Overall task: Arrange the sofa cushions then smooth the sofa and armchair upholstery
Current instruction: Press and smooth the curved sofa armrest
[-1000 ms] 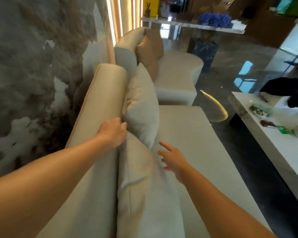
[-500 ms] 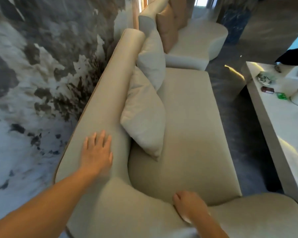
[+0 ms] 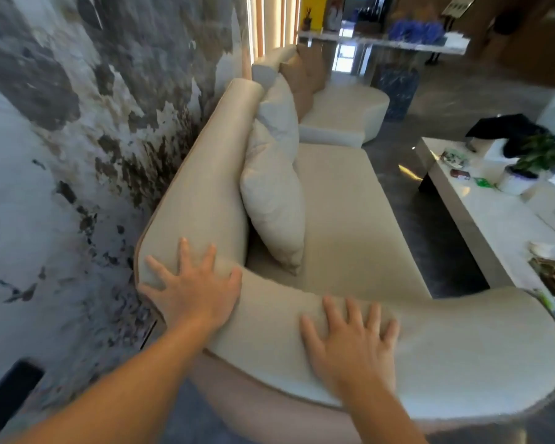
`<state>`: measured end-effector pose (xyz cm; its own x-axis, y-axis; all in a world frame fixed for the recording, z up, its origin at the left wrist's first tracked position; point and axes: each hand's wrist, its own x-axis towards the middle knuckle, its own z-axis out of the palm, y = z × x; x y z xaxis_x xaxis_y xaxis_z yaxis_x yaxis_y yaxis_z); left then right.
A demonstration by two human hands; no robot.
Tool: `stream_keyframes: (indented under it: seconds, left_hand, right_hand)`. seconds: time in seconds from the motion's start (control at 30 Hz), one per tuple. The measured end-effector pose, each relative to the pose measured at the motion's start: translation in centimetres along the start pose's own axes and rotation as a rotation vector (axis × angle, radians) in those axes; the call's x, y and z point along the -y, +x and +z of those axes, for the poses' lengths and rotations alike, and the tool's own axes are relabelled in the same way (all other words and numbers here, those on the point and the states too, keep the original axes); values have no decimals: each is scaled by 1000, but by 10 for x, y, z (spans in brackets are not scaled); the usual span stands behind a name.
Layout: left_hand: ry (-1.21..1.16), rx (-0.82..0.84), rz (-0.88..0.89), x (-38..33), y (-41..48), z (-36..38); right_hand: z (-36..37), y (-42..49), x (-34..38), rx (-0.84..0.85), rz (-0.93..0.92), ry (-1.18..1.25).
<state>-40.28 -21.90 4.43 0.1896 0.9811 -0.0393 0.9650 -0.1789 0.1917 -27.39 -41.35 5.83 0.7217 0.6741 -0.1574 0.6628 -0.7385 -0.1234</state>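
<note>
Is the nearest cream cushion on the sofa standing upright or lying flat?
Upright. The cream cushion stands on edge, leaning against the sofa backrest, its lower corner resting on the seat.

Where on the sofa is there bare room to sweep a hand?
The seat is bare from the two leaning cushions across to its front edge. The backrest top is clear beyond the left hand. Crowded only along the backrest's front.

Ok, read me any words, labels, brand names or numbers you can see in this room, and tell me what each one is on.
None can be read.
Sign at the top right, far wall: marks show, too small and blurred to read.
Small packets on the white coffee table: any print is too blurred to read.
Sofa, cushions, marbled wall: no text.
</note>
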Motion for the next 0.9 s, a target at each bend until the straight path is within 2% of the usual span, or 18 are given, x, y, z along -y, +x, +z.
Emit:
stream_keyframes:
  seconds: [0.07, 0.33, 0.53, 0.9]
  left_hand:
    - [9, -49, -35, -1, -1, 4]
    - [55, -20, -60, 2, 6, 5]
    - [31, -31, -69, -6, 52, 0]
    - [23, -55, 17, -36, 163, -2]
  right_hand:
    - [7, -6, 8, -30, 33, -35]
    - [7, 2, 25, -66, 95, -11]
    - [2, 50, 45, -18, 87, 28]
    - [0, 156, 94, -109, 137, 10]
